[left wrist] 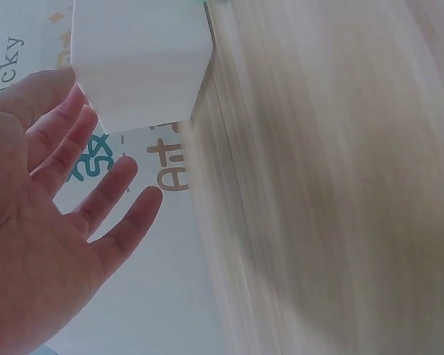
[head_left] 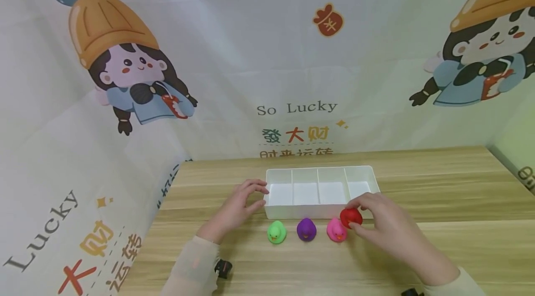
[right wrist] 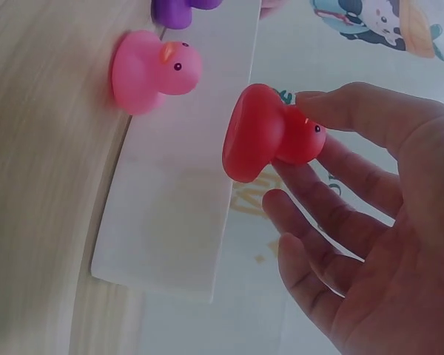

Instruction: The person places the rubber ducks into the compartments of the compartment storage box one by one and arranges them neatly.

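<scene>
Between thumb and fingers, my right hand pinches a red rubber duck by its head, raised off the table in front of the white box's right end. The white box has a row of compartments, and no duck shows in them. My left hand is at the box's left end, fingers loosely extended with the fingertips right at the wall. A green duck, a purple duck and a pink duck sit in a row along the box's near side.
The wooden table runs back to a pale printed cloth with cartoon figures and lettering, which hangs behind and at the left. A small black object is at the left sleeve's cuff.
</scene>
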`<state>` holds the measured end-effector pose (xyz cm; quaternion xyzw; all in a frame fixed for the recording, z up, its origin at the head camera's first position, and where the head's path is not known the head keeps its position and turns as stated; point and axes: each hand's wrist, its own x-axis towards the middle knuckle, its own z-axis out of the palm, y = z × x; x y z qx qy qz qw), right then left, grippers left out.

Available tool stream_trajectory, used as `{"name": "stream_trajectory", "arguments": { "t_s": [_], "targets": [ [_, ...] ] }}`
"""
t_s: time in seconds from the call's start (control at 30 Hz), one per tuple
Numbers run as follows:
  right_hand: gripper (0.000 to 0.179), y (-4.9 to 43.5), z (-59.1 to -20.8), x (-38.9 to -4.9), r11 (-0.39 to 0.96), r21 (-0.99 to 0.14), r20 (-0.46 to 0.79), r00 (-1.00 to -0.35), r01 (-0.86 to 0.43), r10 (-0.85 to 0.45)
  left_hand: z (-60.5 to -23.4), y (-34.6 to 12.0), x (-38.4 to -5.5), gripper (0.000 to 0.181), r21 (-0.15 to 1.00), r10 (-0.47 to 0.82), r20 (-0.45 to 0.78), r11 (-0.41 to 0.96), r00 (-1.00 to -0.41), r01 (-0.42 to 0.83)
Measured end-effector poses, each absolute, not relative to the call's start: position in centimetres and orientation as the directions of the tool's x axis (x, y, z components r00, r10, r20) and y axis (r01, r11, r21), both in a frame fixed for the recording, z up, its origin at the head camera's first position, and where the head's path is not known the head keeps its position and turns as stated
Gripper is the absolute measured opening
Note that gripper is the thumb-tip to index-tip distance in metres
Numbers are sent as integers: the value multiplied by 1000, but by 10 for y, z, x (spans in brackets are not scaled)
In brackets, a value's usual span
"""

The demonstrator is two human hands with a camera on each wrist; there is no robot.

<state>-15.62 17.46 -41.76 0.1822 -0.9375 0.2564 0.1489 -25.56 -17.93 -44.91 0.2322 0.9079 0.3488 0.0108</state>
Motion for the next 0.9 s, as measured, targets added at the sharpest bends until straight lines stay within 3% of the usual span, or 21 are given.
{"name": "stream_trajectory", "arguments": {
  "t_s": [0.53, 0.9],
  "targets": [
    [28, 160, -420, -170, 803, -372, 438, -851, -465, -289, -452, -182, -251, 22, 646, 411, 163, 642, -897, 412],
    [30, 152, -422, -180, 778, -400, 474, -836, -484, -276, -453, -179, -254, 22, 654, 418, 168, 630, -893, 418]
  ]
}}
